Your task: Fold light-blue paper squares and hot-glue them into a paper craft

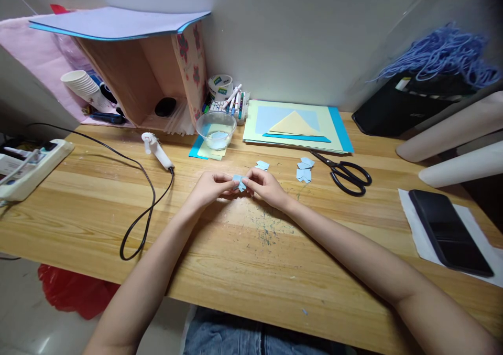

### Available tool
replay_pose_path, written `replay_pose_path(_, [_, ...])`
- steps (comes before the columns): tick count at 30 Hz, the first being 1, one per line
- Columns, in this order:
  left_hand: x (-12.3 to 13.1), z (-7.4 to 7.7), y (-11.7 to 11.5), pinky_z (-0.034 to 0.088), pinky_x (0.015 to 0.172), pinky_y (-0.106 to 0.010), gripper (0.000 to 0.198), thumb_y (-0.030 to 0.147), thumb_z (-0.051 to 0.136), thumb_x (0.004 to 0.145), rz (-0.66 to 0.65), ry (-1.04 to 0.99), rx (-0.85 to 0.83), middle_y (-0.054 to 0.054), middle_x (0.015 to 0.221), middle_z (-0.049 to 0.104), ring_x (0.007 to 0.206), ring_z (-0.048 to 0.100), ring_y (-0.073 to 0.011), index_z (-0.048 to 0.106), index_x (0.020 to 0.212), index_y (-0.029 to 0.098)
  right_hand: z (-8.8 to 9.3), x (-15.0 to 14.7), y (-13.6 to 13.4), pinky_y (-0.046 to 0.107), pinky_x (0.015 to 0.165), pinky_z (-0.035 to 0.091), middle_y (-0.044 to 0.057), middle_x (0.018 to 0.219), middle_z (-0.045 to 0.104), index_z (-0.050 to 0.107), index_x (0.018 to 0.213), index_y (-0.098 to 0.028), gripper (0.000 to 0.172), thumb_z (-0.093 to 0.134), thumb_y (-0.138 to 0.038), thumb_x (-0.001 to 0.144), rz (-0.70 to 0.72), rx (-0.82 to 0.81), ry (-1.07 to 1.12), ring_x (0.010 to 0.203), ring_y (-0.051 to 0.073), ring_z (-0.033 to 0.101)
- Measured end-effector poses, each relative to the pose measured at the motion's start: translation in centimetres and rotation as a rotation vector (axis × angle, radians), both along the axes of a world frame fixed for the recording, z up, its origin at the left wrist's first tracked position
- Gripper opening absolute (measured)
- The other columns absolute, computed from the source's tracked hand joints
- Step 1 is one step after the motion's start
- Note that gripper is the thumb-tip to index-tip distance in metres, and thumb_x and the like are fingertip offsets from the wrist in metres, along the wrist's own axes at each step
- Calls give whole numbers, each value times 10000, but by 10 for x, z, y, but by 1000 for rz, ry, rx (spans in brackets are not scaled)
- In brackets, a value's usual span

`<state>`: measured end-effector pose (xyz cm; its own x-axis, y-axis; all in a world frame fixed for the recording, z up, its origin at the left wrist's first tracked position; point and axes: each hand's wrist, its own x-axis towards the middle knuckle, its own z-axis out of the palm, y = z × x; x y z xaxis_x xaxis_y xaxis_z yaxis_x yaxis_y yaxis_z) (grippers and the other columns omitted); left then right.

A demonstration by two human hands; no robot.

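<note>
A small light blue folded paper piece is held between both hands, over the middle of the wooden table. My left hand pinches its left side between thumb and fingers. From the right, my right hand grips the same piece with the thumb on top. Just behind my right hand lies another light blue folded piece. Farther right are more such pieces, close to black-handled scissors. The undersides of the fingers are partly hidden.
A white glue gun with a looping black cord lies left. Behind are a clear bowl, markers, stacked coloured paper and an open box. A black phone rests at the right, a power strip at the left.
</note>
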<state>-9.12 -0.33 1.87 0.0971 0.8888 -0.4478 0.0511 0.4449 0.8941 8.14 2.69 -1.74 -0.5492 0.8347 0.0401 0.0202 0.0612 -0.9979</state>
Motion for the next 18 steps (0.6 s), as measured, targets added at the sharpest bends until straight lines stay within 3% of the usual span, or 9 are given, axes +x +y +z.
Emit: replay_pose_path(18, [7,-2,-2,442,585,-216,267,348,674,654,-97,96,110,-56,656,649,579,577,-103,653,694,85,-9,-1,0,247,505,451,-22,680,548,489,768,-185,241,630,-378,743,-46,-49,33,538,107,550])
